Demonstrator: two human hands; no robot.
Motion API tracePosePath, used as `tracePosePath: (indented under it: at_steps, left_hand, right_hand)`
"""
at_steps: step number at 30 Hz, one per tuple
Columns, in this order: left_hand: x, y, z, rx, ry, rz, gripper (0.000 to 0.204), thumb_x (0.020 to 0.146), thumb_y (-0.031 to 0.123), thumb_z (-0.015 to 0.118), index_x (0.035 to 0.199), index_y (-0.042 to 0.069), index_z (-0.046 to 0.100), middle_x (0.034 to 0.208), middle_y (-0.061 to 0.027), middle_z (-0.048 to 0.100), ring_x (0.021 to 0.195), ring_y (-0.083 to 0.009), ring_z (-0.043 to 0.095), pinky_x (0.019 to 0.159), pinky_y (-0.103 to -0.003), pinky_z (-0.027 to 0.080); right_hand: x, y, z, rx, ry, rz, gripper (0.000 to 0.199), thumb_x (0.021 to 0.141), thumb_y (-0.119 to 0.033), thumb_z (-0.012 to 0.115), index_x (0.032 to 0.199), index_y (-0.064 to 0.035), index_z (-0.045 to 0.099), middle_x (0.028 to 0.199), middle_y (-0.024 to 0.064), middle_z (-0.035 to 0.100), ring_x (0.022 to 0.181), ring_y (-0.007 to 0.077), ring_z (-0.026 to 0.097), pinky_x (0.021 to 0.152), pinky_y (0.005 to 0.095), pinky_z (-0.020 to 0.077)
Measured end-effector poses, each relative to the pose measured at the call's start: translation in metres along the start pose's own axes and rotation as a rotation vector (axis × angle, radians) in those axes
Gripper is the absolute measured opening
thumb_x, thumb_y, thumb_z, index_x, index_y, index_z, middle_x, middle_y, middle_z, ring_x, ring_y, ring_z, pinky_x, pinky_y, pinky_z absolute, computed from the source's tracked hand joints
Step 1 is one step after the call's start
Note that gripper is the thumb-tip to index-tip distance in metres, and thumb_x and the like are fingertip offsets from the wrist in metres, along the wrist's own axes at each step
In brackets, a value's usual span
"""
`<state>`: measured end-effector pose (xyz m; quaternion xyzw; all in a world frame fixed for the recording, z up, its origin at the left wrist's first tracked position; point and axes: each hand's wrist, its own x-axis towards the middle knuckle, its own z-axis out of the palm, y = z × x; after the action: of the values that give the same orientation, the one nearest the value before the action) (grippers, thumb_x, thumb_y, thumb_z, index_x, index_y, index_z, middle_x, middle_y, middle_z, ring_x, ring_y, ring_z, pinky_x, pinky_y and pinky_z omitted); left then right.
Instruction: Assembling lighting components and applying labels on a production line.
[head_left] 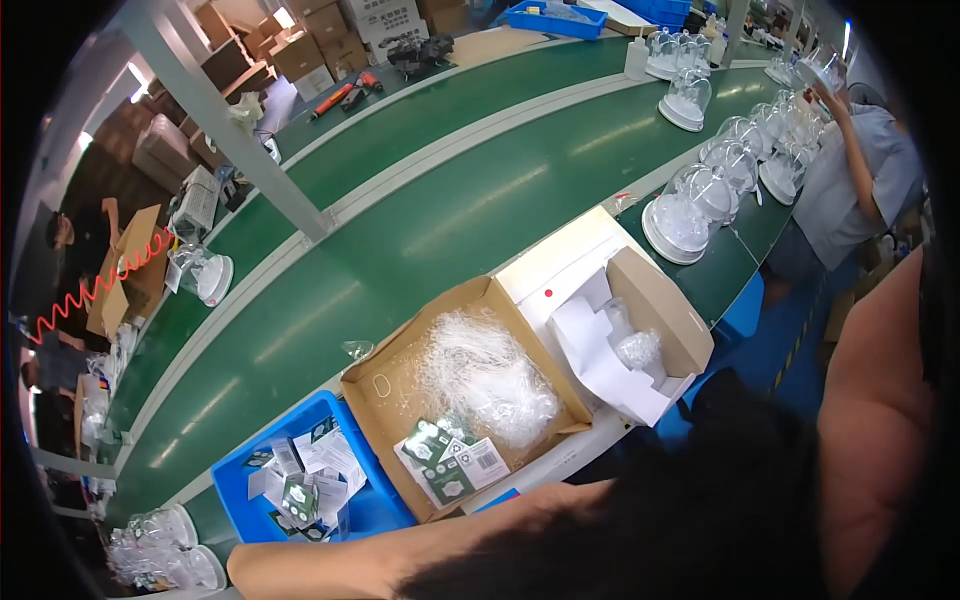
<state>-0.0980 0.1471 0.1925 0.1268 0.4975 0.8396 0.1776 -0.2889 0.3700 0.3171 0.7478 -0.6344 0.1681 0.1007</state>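
Neither of my hands shows. A bare left arm (370, 555) lies across the lower edge, its inner end hidden behind dark hair (640, 510). On the right, a bare arm (875, 430) runs down close to the camera. Nearest the left arm are a blue bin (228, 478) of small green and white cards (300, 500) and an open cardboard tray (385, 400). In that tray lie a heap of clear, thin plastic strands (485, 375) and several green and white cards (445, 460). Beside it, an open white box (590, 345) holds white paper and clear bubble wrap (638, 350).
A green conveyor belt (430, 220) curves behind the boxes. Clear domes on white bases (680, 225) line the right bench; others (165, 550) stand lower left. A grey post (220, 110) rises by the belt. At far right, a person (850, 180) raises a dome.
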Motion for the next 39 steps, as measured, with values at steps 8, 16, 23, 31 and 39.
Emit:
tracePosePath:
  at_steps: [8, 16, 23, 31, 39]
  left_hand:
    - [-0.08, 0.049, -0.01, 0.187, -0.178, 0.282, 0.03, 0.096, 0.018, 0.053, 0.118, -0.002, 0.061, 0.115, -0.0223, 0.065, 0.103, -0.029, 0.065, 0.089, -0.041, 0.051]
    - [-0.113, 0.056, 0.002, 0.258, -0.382, 0.688, 0.035, 0.098, 0.029, 0.054, 0.114, -0.001, 0.066, 0.116, -0.0163, 0.067, 0.098, -0.0325, 0.068, 0.083, -0.041, 0.055]
    - [-0.131, 0.03, 0.002, 0.114, 0.184, 0.523, 0.02, 0.091, 0.017, 0.058, 0.091, -0.003, 0.063, 0.092, -0.0164, 0.06, 0.077, -0.0239, 0.059, 0.071, -0.034, 0.047]
    - [-0.104, -0.011, -0.003, 0.113, 0.413, -0.108, 0.025, 0.097, 0.014, 0.053, 0.114, -0.004, 0.06, 0.114, -0.0218, 0.061, 0.103, -0.023, 0.061, 0.092, -0.038, 0.048]
    - [-0.057, 0.043, 0.007, 0.134, -0.147, 0.107, 0.042, 0.102, 0.029, 0.047, 0.12, -0.008, 0.055, 0.117, -0.016, 0.055, 0.1, -0.0251, 0.053, 0.088, -0.035, 0.045]
  right_hand:
    - [-0.004, -0.007, -0.002, 0.007, 0.052, 0.018, 0.076, 0.086, -0.05, 0.061, 0.141, -0.0038, 0.037, 0.121, 0.0212, 0.052, 0.109, 0.033, 0.055, 0.092, 0.0407, 0.0462]
    - [-0.002, -0.004, -0.002, 0.059, 0.125, 0.01, 0.075, 0.086, -0.049, 0.061, 0.141, -0.0035, 0.037, 0.121, 0.0215, 0.053, 0.109, 0.0331, 0.055, 0.092, 0.0406, 0.0465]
    - [-0.006, 0.002, 0.012, 0.109, 0.204, -0.014, 0.074, 0.086, -0.047, 0.061, 0.141, -0.0033, 0.038, 0.12, 0.0218, 0.053, 0.108, 0.0332, 0.056, 0.091, 0.0405, 0.0468]
    - [-0.005, -0.005, 0.016, 0.129, 0.218, -0.022, 0.072, 0.087, -0.045, 0.06, 0.141, -0.0031, 0.038, 0.119, 0.0221, 0.054, 0.107, 0.0333, 0.056, 0.09, 0.0404, 0.0472]
    - [-0.003, -0.005, 0.022, 0.155, 0.258, -0.016, 0.071, 0.087, -0.044, 0.06, 0.14, -0.0028, 0.038, 0.119, 0.0225, 0.054, 0.106, 0.0334, 0.057, 0.09, 0.0403, 0.0476]
